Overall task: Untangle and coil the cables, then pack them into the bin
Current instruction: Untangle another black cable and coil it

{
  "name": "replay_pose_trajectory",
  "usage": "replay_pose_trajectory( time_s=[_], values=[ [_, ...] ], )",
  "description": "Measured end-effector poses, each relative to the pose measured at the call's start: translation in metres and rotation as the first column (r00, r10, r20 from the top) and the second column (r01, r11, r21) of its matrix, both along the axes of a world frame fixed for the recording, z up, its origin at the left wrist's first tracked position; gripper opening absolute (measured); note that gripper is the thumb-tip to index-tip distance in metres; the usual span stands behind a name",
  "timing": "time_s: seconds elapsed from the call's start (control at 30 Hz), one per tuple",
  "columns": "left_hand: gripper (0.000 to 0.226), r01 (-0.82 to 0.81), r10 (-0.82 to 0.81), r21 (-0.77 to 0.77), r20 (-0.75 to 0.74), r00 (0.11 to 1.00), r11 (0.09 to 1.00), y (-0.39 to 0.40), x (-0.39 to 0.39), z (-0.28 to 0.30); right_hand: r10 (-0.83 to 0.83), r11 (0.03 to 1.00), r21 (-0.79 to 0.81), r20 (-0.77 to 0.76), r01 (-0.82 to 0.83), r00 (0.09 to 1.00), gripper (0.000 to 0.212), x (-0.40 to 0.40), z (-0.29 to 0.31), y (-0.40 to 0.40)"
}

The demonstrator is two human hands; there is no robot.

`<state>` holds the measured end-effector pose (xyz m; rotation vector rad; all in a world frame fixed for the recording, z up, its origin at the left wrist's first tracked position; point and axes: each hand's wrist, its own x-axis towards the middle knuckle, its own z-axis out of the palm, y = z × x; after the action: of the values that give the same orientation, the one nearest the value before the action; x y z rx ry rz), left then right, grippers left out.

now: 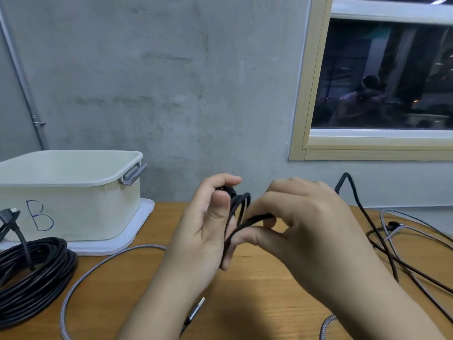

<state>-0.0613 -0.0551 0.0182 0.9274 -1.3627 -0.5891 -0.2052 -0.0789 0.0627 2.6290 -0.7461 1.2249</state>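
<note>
While winding thin black cable (pixel 241 204) above table (pixel 269 290): left hand (pixel 206 227) grips small coil, right hand (pixel 301 222) pinches next loop. Keep loops equal, tension light, twist out. Bin (pixel 73 212) far left, apparently unpacked.

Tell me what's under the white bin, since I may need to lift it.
The white bin sits on a flat white lid or tray, whose edge sticks out in front and on the right. That rests on the wooden table. Anything beneath is covered.
</note>
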Motion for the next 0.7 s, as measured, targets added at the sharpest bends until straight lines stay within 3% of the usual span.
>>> replay_pose_trajectory(
  time_s=[0.17,0.43,0.7],
  values=[
    [0.055,0.156,-0.158,0.07,0.013,0.987,0.985,0.002,-0.008,0.004,0.046,0.987,0.146,0.167,-0.071,0.985,0.02,-0.006,-0.005,-0.011],
    [0.049,0.172,-0.178,0.168,0.022,0.984,0.971,0.003,-0.008,0.003,0.077,0.949,0.268,0.325,-0.17,0.943,0.006,-0.015,-0.008,-0.02],
    [0.037,0.311,-0.267,0.146,-0.258,0.928,0.939,0.004,-0.011,0.012,0.027,0.917,0.37,0.31,-0.147,0.95,0.025,-0.012,-0.016,-0.031]
  ],
)
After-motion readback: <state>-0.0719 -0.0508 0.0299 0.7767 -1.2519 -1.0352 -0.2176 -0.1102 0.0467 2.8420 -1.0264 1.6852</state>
